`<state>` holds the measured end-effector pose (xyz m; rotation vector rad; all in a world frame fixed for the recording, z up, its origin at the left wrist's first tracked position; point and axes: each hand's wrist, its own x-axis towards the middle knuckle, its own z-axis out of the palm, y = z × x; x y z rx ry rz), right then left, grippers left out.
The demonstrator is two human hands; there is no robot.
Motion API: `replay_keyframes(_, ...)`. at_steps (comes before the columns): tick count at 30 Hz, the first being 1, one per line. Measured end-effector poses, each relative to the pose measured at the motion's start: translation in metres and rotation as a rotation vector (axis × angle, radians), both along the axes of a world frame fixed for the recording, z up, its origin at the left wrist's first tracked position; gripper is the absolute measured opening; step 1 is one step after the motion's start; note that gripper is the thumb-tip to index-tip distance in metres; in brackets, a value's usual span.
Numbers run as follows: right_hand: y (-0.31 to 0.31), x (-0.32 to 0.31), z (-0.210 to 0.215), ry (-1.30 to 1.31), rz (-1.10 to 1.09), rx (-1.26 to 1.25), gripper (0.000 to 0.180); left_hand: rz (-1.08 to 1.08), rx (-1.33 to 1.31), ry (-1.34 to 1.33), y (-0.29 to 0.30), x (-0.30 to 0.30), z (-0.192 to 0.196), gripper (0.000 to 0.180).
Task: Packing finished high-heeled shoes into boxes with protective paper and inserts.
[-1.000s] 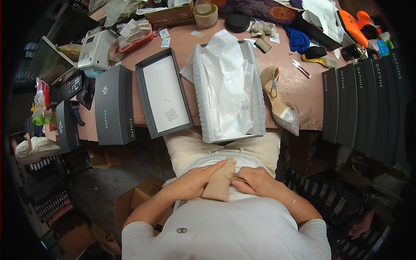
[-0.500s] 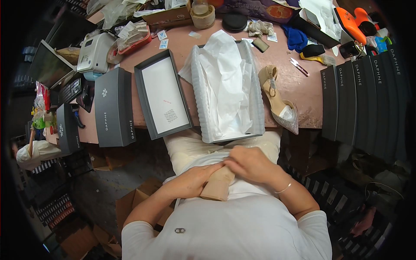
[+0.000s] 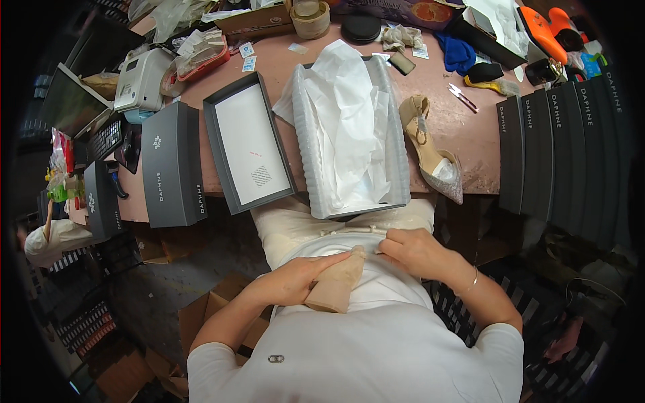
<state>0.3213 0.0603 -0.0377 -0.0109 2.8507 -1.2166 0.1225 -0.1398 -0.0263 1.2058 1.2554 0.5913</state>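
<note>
Close to my body, my left hand (image 3: 295, 277) is wrapped round a beige shoe (image 3: 336, 281). Its broad, flat block-heel end points back toward me, and its far part is partly hidden. Just right of it, my right hand (image 3: 416, 254) is apart from the shoe, with fingers pinched together; whatever is between them is too small to tell. An ankle-strap shoe (image 3: 430, 158) with a glittery pointed toe lies on the table. Left of it stands an open grey shoebox (image 3: 309, 168) lined with padded wrap and white tissue paper (image 3: 346, 127).
An upturned grey box lid (image 3: 213, 144) lies left of the open box. Closed grey shoeboxes (image 3: 171, 164) stand further left, and several more (image 3: 544, 154) are lined up at right. Small scissors (image 3: 463, 98), a white label printer (image 3: 142, 79) and tape rolls (image 3: 310, 23) are on the pink table.
My right hand has come off the shoe and moved right, with its fingers still pinched. My left hand keeps hold of the shoe, whose far end now shows.
</note>
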Motion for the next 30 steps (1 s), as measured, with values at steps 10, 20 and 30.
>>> replay_keyframes(10, -0.013, -0.012, 0.020, 0.087, -0.024, -0.081, 0.011, -0.025, -0.006, 0.019, 0.005, -0.001, -0.001, 0.085)
replay_keyframes(20, -0.024, -0.028, 0.032, 0.180, -0.060, -0.125, 0.018, -0.024, -0.058, 0.059, 0.007, 0.001, 0.000, 0.086)
replay_keyframes(30, -0.031, -0.022, 0.023, 0.166, -0.053, -0.230, 0.018, -0.053, -0.096, 0.119, 0.008, 0.001, 0.002, 0.085)
